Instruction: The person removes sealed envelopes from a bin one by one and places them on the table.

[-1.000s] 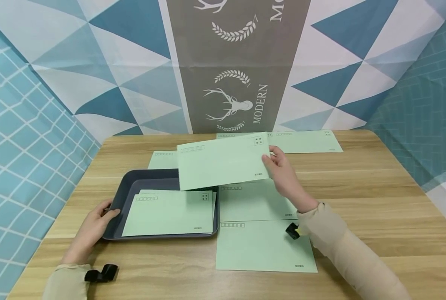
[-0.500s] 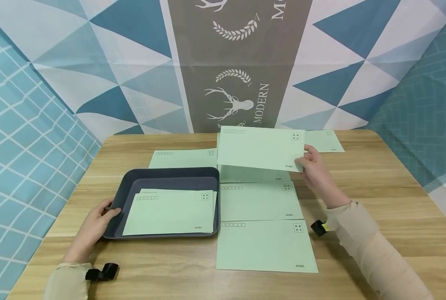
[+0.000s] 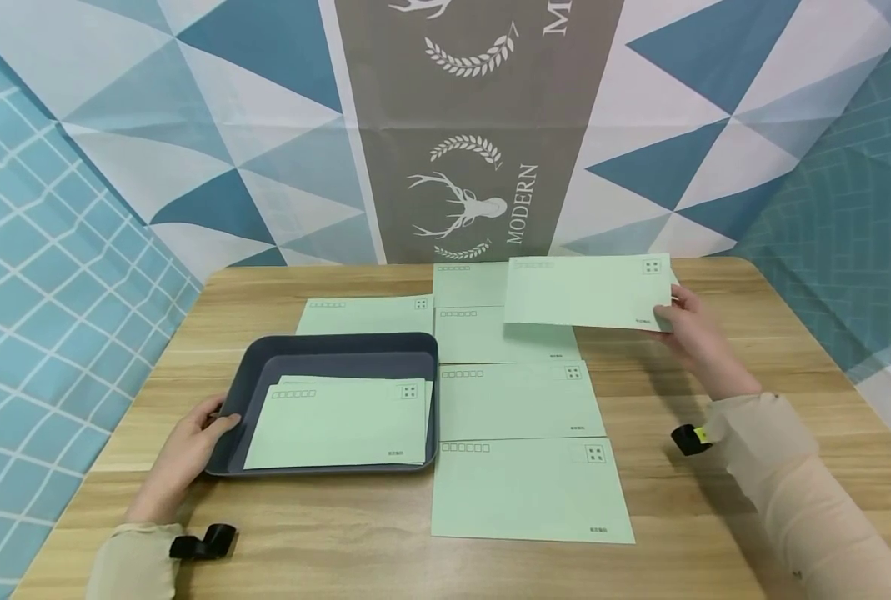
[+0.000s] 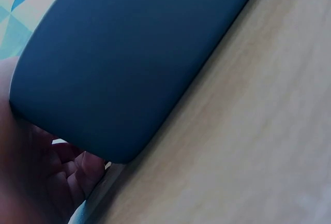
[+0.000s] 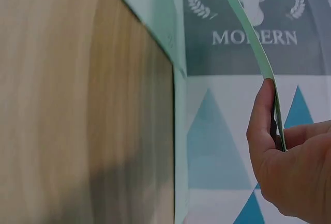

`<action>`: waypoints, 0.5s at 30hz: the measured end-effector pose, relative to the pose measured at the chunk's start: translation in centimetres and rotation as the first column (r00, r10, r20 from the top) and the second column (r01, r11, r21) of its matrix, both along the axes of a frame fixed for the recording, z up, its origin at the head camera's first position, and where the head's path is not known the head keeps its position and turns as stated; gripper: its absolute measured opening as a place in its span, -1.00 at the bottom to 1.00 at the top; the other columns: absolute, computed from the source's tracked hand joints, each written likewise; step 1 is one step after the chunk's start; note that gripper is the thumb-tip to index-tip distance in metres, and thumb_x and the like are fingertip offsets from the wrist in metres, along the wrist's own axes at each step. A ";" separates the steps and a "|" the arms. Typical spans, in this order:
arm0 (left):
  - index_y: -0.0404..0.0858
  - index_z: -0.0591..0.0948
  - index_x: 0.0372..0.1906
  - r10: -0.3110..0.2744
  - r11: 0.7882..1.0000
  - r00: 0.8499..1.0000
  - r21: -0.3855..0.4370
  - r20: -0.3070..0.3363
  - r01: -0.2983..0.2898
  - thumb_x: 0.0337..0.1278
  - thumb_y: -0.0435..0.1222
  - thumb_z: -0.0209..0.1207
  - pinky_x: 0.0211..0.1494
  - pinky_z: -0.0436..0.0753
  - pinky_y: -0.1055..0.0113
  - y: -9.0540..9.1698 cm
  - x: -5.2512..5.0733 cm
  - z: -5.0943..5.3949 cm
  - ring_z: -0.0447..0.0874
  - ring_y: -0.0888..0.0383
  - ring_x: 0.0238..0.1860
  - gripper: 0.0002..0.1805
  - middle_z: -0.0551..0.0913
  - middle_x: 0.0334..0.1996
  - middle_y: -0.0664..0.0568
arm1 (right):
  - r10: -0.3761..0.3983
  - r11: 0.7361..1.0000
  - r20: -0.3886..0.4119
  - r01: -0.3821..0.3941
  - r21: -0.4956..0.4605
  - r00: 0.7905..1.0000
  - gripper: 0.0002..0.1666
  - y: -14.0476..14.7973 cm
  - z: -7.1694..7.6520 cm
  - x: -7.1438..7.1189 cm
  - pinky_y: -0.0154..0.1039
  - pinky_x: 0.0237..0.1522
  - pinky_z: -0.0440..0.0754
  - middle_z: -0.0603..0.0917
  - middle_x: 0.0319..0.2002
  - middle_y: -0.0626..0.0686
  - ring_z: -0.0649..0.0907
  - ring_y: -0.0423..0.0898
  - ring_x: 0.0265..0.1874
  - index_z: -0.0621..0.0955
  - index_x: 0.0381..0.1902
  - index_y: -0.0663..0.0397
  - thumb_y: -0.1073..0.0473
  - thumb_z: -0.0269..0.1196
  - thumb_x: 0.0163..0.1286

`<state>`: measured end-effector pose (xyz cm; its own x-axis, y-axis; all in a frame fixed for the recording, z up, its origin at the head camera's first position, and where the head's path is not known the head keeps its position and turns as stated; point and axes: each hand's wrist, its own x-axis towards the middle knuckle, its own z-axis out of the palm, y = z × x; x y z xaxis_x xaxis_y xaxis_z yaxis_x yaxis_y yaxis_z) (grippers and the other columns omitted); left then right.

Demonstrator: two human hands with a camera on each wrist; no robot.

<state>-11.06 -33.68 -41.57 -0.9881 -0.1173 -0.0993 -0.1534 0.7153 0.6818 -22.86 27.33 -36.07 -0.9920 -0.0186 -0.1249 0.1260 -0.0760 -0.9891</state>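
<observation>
My right hand (image 3: pixel 703 342) pinches a pale green envelope (image 3: pixel 583 293) by its right edge, thumb on the printed face. The envelope hangs above other envelopes at the far edge of the table; in the right wrist view it appears nearly edge-on, a thin green strip (image 5: pixel 252 35) between thumb and fingers (image 5: pixel 309 132). At the left, my left hand (image 3: pixel 180 460) grips the side of a dark grey tray (image 3: pixel 332 364), thumb over the rim. The left wrist view shows the tray's outer wall (image 4: pixel 119 63) with curled fingers (image 4: pixel 77 175) below it. Several envelopes (image 3: pixel 340 429) lie stacked in the tray.
Right of the tray, green envelopes lie in a column: a front envelope (image 3: pixel 528 492), a middle envelope (image 3: pixel 516 404), and others behind. Another envelope (image 3: pixel 370 315) lies behind the tray. Patterned cloth (image 3: pixel 475 125) hangs beyond the wooden table (image 3: pixel 325 533).
My right hand has carried the envelope rightward from over the tray to the far right envelopes. The left hand and the tray stay where they were.
</observation>
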 end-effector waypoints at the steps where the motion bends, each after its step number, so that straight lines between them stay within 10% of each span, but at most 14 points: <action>1: -0.47 0.23 0.26 0.001 1.000 1.000 -0.002 -0.002 -0.001 0.32 -0.17 -0.10 -0.27 0.33 0.51 0.0 0.0 0.0 0.25 0.56 -0.34 -0.45 0.44 -0.03 -0.31 | 0.008 1.000 0.006 -0.008 0.008 1.000 -0.32 0.4 -0.2 0.0 -0.44 -0.35 0.58 0.36 -0.15 -0.14 0.58 -0.40 -0.33 -0.16 0.40 0.28 0.32 -0.18 0.43; 15: -0.49 0.28 0.22 -0.008 1.000 0.999 0.007 -0.046 0.008 0.31 -0.21 -0.08 -0.29 0.32 0.54 0.1 0.0 -0.2 0.27 0.55 -0.34 -0.48 0.46 -0.08 -0.27 | -0.042 0.979 0.129 0.015 0.205 0.991 -0.32 4.5 -1.7 -0.1 -0.41 -0.34 0.55 0.40 -0.21 -0.14 0.55 -0.43 -0.41 -0.18 0.39 0.35 0.32 -0.23 0.39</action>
